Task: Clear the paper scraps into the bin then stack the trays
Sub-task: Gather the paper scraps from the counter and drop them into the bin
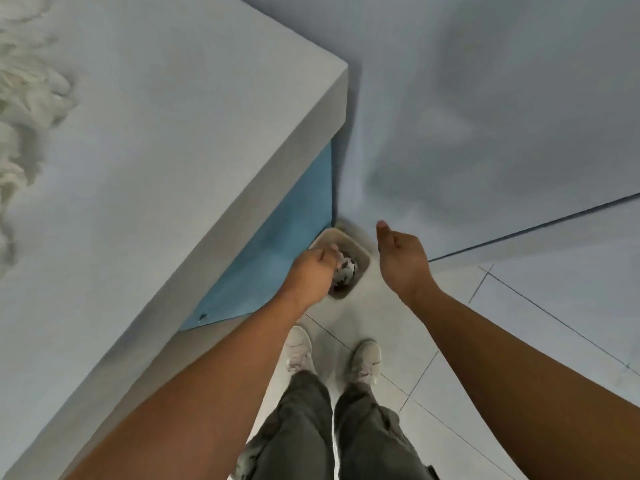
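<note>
A small beige bin [362, 255] stands on the floor at the table's corner, with paper scraps [343, 284] inside it. My left hand [311, 271] hangs right over the bin's left side, fingers curled downward, and white scraps [347, 264] show at its fingertips. My right hand [401, 258] hovers just right of the bin, relaxed and holding nothing, thumb pointing up. A pile of pale shredded paper [24, 109] lies on the table top at the far left. No trays are in view.
The grey table [166, 140] fills the left half, with a blue side panel [277, 251] under its edge. The bin sits tight between that panel and a grey wall [485, 116]. My feet [332, 355] stand on the tiled floor just before the bin.
</note>
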Available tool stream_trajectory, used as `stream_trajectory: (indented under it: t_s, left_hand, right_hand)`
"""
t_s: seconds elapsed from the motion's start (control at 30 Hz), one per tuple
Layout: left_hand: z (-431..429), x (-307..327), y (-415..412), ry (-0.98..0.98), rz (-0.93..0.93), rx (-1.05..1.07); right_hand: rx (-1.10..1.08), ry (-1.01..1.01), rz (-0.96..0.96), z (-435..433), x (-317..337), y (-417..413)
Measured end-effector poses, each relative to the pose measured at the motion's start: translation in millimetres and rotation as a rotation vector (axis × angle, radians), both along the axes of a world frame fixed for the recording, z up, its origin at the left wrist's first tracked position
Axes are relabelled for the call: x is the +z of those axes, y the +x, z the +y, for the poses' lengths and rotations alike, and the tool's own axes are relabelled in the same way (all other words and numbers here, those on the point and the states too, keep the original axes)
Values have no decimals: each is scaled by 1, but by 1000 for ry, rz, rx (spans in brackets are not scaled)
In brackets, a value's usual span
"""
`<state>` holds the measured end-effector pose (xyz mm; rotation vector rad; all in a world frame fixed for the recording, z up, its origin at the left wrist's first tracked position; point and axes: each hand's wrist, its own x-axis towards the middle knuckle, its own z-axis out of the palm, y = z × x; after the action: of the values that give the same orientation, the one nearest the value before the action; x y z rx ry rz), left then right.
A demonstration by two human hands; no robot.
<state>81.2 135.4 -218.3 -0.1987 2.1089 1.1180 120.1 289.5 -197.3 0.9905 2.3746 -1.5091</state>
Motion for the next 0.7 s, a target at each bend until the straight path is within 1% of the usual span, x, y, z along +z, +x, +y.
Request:
stream_trajectory:
  t_s: [0.13,0.3,0.43,0.53,0.63,0.67,0.7]
  left_hand:
    - [-6,-77,-13,-3,-11,-87]
    - [-5,-174,-29,-205,83,-176]
    - [4,-235,-38,-265,88,-220]
    - [10,-286,-40,-266,1,-195]
    - [18,-325,-35,-164,-246,-62]
    - [21,-338,-33,-148,-312,-36]
    - [23,-348,-32,-146,-340,-30]
  right_hand:
    - [44,52,-80,1,-67,-6]
    - [100,39,-189,4,-169,-10]
    - [140,49,-259,4,-243,-4]
    - [136,33,-256,6,-287,4]
    - [22,-71,-194,9,-324,10]
    - [-17,-89,-185,11,-334,12]
    - [-42,-98,-188,14,-342,14]
